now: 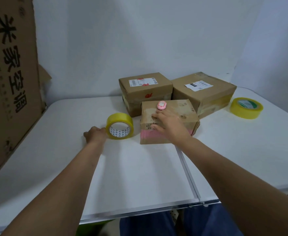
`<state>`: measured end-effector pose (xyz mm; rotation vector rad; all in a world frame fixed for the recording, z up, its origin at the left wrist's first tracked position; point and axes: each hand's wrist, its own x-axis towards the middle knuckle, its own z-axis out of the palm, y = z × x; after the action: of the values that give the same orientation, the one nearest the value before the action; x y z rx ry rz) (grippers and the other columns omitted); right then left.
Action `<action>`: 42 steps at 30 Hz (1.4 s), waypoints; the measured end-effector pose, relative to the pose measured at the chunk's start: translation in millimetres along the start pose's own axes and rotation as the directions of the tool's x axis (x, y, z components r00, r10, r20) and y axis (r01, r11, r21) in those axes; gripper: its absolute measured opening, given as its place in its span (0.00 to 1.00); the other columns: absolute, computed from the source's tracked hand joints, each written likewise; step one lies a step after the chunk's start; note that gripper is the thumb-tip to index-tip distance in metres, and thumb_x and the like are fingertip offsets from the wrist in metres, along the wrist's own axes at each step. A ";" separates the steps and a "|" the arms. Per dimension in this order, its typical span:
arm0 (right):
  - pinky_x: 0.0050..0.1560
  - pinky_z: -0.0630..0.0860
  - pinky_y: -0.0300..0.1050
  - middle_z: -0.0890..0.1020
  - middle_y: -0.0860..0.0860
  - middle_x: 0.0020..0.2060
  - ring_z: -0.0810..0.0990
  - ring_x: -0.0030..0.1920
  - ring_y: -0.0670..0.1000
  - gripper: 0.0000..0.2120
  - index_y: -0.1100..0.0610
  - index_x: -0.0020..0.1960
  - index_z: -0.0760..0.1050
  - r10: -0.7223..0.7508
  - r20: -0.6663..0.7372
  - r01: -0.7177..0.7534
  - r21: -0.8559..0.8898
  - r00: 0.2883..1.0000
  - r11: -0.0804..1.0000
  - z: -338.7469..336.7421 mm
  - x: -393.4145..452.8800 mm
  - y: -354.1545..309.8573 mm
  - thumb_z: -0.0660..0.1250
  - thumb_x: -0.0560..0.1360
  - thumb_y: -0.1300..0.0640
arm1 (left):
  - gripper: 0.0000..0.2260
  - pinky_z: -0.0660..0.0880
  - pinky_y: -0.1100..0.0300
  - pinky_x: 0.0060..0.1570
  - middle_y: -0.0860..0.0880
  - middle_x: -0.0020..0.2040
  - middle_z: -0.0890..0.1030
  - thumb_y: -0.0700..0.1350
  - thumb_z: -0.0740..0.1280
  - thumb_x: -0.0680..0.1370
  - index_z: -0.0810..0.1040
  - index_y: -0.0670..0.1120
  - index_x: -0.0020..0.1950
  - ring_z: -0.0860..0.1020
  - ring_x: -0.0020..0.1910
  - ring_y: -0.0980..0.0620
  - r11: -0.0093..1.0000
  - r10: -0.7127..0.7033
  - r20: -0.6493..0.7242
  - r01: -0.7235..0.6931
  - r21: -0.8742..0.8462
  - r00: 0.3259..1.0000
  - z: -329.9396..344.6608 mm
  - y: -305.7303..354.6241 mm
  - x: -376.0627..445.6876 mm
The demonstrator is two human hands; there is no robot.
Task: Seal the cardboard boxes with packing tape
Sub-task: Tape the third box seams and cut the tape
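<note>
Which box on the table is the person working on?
On the white table, three cardboard boxes sit near the back wall. It is the nearest box, under the right hand. Only it has a pink band and a small pink gadget on top.

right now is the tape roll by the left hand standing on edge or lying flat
On edge. The tape roll stands on the table, its core hole facing the camera; the left hand touches its side.

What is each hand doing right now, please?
Left hand: touches the tape roll; grip cannot be told.
Right hand: open, flat on the small box.
</note>
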<state>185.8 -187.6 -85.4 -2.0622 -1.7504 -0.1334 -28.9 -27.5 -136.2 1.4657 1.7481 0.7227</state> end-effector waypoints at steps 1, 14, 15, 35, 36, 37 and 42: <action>0.68 0.65 0.52 0.72 0.51 0.69 0.67 0.70 0.51 0.22 0.54 0.70 0.72 0.003 -0.003 -0.003 -0.003 1.000 1.000 0.6 0.3 0.2 0.64 0.78 0.47 | 0.16 0.67 0.58 0.44 0.34 0.64 0.73 0.45 0.58 0.81 0.75 0.36 0.61 0.73 0.49 0.40 0.999 0.012 -0.002 -0.011 0.042 1.000 -1.1 1.4 1.8; 0.68 0.65 0.51 0.74 0.51 0.66 0.69 0.67 0.52 0.22 0.53 0.69 0.72 0.020 -0.014 -0.020 -0.035 1.000 0.999 3.1 2.2 -0.6 0.63 0.78 0.45 | 0.26 0.67 0.47 0.64 0.41 0.68 0.61 0.48 0.73 0.74 0.64 0.43 0.65 0.74 0.59 0.38 0.970 0.075 -0.081 -0.054 0.238 0.994 5.4 -23.9 -5.0; 0.68 0.65 0.51 0.74 0.51 0.66 0.70 0.67 0.52 0.22 0.53 0.69 0.72 0.024 -0.012 -0.024 -0.033 1.000 0.999 3.1 2.1 -0.9 0.63 0.78 0.45 | 0.26 0.67 0.47 0.64 0.41 0.68 0.61 0.48 0.74 0.74 0.64 0.44 0.64 0.74 0.59 0.39 0.972 0.076 -0.079 -0.056 0.226 0.994 5.9 -25.2 -3.1; 0.65 0.68 0.44 0.81 0.56 0.60 0.76 0.62 0.56 0.14 0.62 0.62 0.79 0.026 -0.011 -0.022 0.261 1.000 0.965 -8.2 2.2 3.9 0.60 0.80 0.65 | 0.10 0.73 0.60 0.46 0.51 0.45 0.82 0.37 0.63 0.80 0.77 0.51 0.46 0.80 0.40 0.57 0.749 0.324 0.166 -0.145 -0.647 0.932 47.9 19.8 -130.1; 0.65 0.67 0.43 0.81 0.57 0.60 0.76 0.62 0.56 0.14 0.62 0.62 0.79 0.031 -0.012 -0.027 0.265 0.999 0.964 -8.8 2.1 3.1 0.60 0.80 0.65 | 0.09 0.73 0.61 0.47 0.50 0.47 0.83 0.37 0.64 0.80 0.79 0.51 0.47 0.80 0.41 0.57 0.745 0.304 0.218 -0.088 -0.662 0.928 54.7 20.6 -135.3; 0.64 0.66 0.40 0.81 0.57 0.59 0.76 0.62 0.56 0.14 0.63 0.62 0.79 0.034 -0.014 -0.029 0.269 0.999 0.963 -9.5 2.1 2.5 0.60 0.79 0.66 | 0.08 0.74 0.63 0.46 0.50 0.50 0.83 0.38 0.65 0.80 0.80 0.51 0.50 0.81 0.44 0.58 0.729 0.282 0.245 -0.041 -0.683 0.928 60.0 21.0 -139.3; 0.63 0.64 0.37 0.81 0.57 0.60 0.76 0.63 0.56 0.14 0.63 0.62 0.79 0.035 -0.017 -0.029 0.264 0.999 0.964 -11.6 1.0 0.8 0.60 0.80 0.65 | 0.08 0.75 0.66 0.49 0.53 0.54 0.83 0.42 0.67 0.79 0.82 0.52 0.55 0.80 0.54 0.57 0.645 0.219 0.242 0.046 -0.763 0.945 66.9 27.7 -145.8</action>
<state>189.1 -191.2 -74.8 -1.8877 -1.6239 0.0833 53.7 -167.5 -126.7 0.9810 0.9141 1.0484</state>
